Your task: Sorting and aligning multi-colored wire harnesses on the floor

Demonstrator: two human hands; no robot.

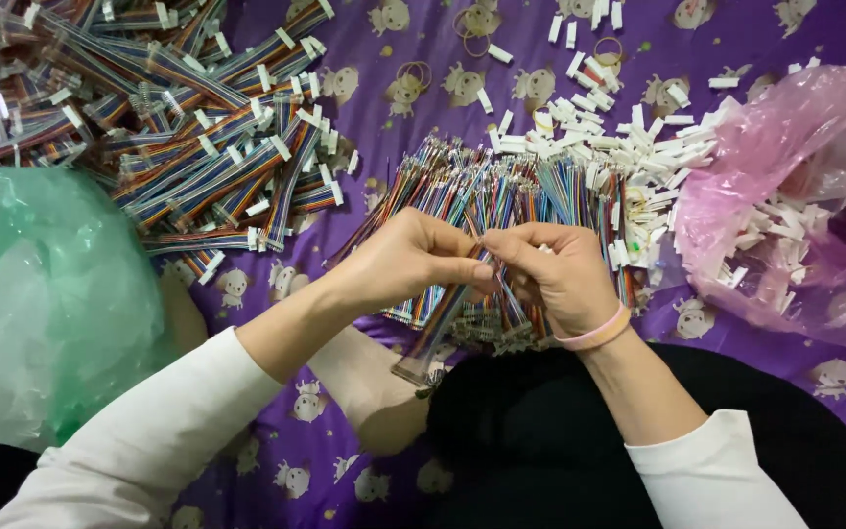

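Observation:
My left hand (408,260) and my right hand (560,274) meet at the fingertips over a heap of loose coloured wires (501,211) on a purple cloth. The left thumb and forefinger pinch thin wires at their tips. A strip of coloured wires (433,338) hangs down from the hands toward my lap. The right hand's fingers curl around a small white connector, mostly hidden, and a pink band circles that wrist (594,335).
Finished ribbon cables with white plugs (198,137) are piled at the top left. Loose white connectors (629,137) lie scattered at the top right, with more in a pink plastic bag (795,196). A green plastic bag (41,294) fills the left side. Rubber bands (411,72) lie on the cloth.

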